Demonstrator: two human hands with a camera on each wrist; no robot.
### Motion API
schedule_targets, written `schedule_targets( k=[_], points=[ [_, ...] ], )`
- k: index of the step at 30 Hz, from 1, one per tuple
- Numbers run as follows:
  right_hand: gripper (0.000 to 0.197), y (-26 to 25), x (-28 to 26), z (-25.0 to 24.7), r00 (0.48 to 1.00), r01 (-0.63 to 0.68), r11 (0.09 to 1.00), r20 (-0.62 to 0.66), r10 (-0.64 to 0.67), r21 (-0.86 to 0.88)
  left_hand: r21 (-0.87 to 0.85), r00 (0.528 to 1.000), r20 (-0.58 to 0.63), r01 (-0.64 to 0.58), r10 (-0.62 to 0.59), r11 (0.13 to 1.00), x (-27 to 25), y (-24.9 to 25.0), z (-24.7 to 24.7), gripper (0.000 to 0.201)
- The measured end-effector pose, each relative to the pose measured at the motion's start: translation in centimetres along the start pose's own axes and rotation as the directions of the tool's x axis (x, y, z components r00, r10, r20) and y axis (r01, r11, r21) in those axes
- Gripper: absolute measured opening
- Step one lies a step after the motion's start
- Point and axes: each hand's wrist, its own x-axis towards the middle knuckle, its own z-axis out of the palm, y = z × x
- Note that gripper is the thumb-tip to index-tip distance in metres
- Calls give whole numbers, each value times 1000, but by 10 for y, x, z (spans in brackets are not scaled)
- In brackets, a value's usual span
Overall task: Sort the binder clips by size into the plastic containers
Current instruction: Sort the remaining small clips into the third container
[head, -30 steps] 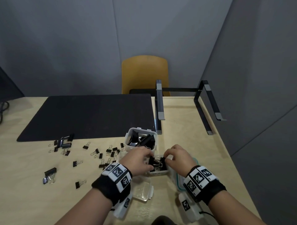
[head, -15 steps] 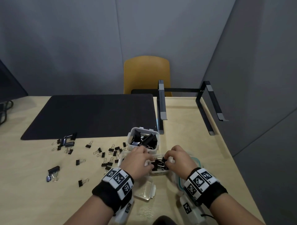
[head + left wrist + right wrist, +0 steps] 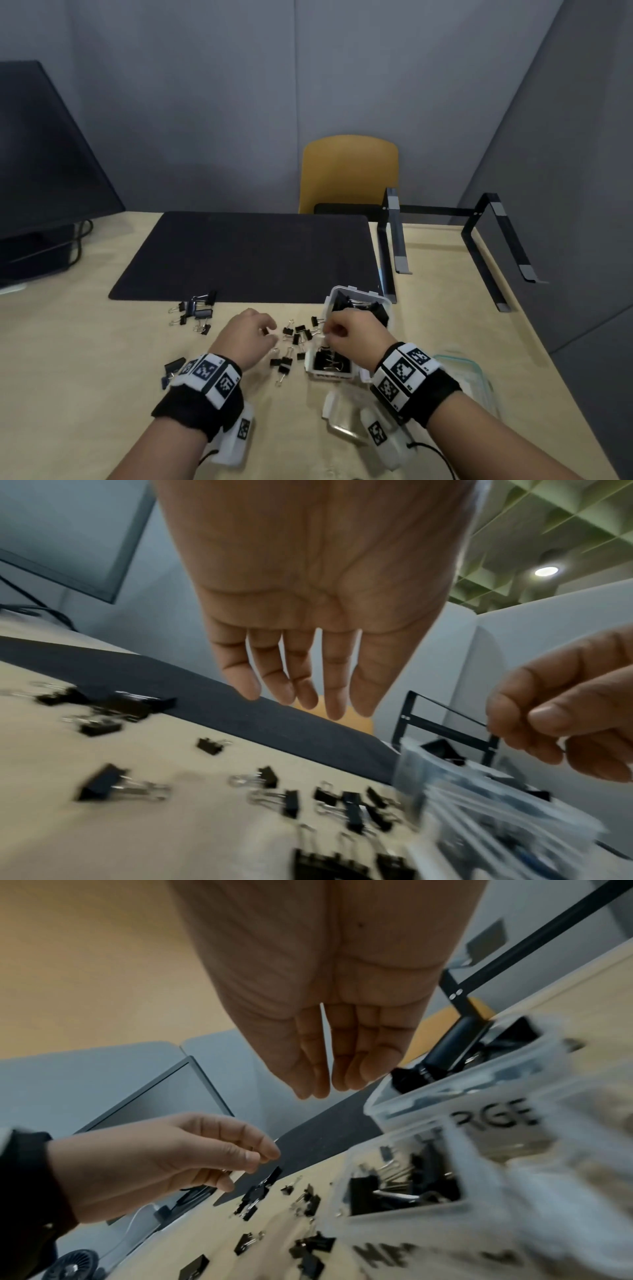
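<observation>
Binder clips (image 3: 297,335) lie scattered on the surface (image 3: 85,359), blurred in both wrist views. Others fill two plastic containers (image 3: 330,375), the far one's label partly cut off. Left hand (image 3: 247,334) hovers above the clips, fingers relaxed, empty. Right hand (image 3: 354,334) is loosely curled; whether it holds anything cannot be told.

Head view looks steeply down on the table (image 3: 85,359); both wrist views look up from low, near it, sharing the scattered clips (image 3: 287,802).
</observation>
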Motion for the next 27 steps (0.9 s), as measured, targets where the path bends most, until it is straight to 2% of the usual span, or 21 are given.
schedule_targets(
  k=[9,13,17,23,27],
  points=[
    [20,-58,62,61,994,-4,1000,109,8,-31,43,981,-13,192,-192,980,20,-100,-42,20],
    [22,-76,86,88,989,-22,999,146,27,-31,63,976,5,218,-219,974,36,-132,-51,35],
    [27,-90,106,108,985,-51,999,167,52,-8,89,976,12,217,-219,972,53,-148,-55,48],
    [40,-105,131,128,984,-50,999,173,51,-12,112,981,0,192,-193,975,72,-155,-52,42],
    [42,-115,145,139,986,-59,998,157,61,-21,106,981,-28,195,-194,975,77,-156,-47,37]
  ],
)
